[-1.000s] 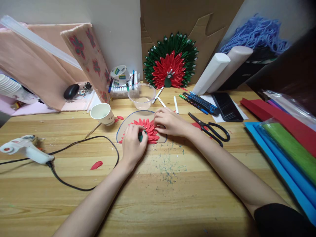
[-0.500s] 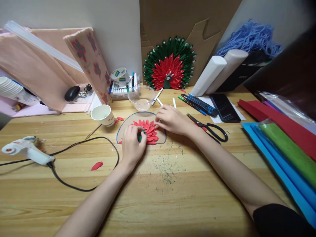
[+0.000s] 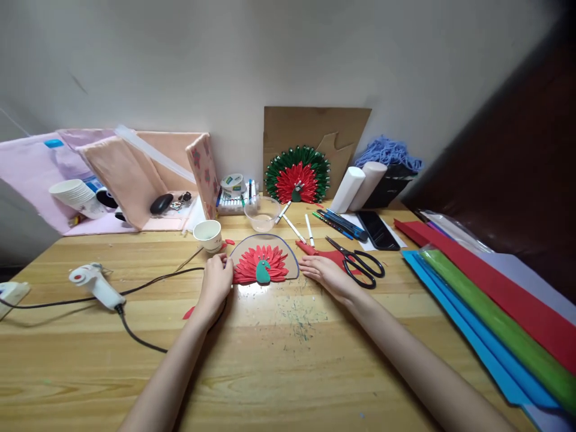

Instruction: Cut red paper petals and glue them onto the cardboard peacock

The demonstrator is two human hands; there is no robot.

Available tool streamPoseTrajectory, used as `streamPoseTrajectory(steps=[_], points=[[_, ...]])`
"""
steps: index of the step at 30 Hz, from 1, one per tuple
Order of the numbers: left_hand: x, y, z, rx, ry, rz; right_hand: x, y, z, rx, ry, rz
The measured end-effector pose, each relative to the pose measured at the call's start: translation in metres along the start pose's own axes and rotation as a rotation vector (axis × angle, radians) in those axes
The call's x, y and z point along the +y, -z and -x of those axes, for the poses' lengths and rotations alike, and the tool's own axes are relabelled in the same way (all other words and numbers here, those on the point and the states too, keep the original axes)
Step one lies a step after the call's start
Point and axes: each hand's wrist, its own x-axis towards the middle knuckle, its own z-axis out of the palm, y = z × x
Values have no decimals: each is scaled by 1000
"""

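Note:
A half-round cardboard peacock with a blue-outlined edge lies flat on the table. Red petals fan out around its green bird body, which has small shiny bits on top. My left hand has its fingers curled around the cardboard's left edge. At the right edge, my right hand rests with fingers stretched out, the tips touching or very near the cardboard. Black-handled scissors lie just beyond that hand, partly over red material.
A white glue gun with its black cord lies left. A paper cup, clear bowl and markers stand or lie behind. A finished green-and-red peacock leans at the back. Coloured sheets and a phone are right.
The view has shifted, showing more of the wall. My hands have moved from over the petals outward to the cardboard's two sides, uncovering the green body. The red material by the scissors now shows.

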Motion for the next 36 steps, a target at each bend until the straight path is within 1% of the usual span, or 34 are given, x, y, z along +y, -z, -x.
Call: streamPoseTrajectory(steps=[2,5,9,10,12,14,15,18,21,26,28,30,31,33,36], points=[[-1,4,0,-41,23,103,0,-4,-2,2,14,-4],[-1,7,4,-126,14,267,1,-8,-9,-5,65,28],[-3,2,18,-180,9,557,4,-16,-16,57,146,70],[-3,1,22,-188,17,631,4,-19,-17,39,152,73],[-1,0,28,-200,33,726,2,-25,-17,-70,172,58],[2,1,32,-198,33,723,-1,-30,-16,-178,196,8],[4,2,33,-187,26,714,-3,-32,-15,-197,206,-22],[9,4,35,-161,23,706,-7,-35,-15,-169,216,-52],[10,4,35,-158,39,718,-10,-34,-17,-167,249,5],[11,2,37,-146,35,700,-14,-35,-22,-110,311,111],[12,2,38,-129,31,696,-17,-35,-23,-42,332,152],[12,2,38,-110,22,694,-21,-35,-25,34,389,198],[13,2,39,-106,18,691,-23,-34,-26,43,422,224],[13,2,39,-106,12,683,-26,-32,-28,-16,462,271],[13,1,39,-110,20,680,-28,-29,-30,-139,443,301]])
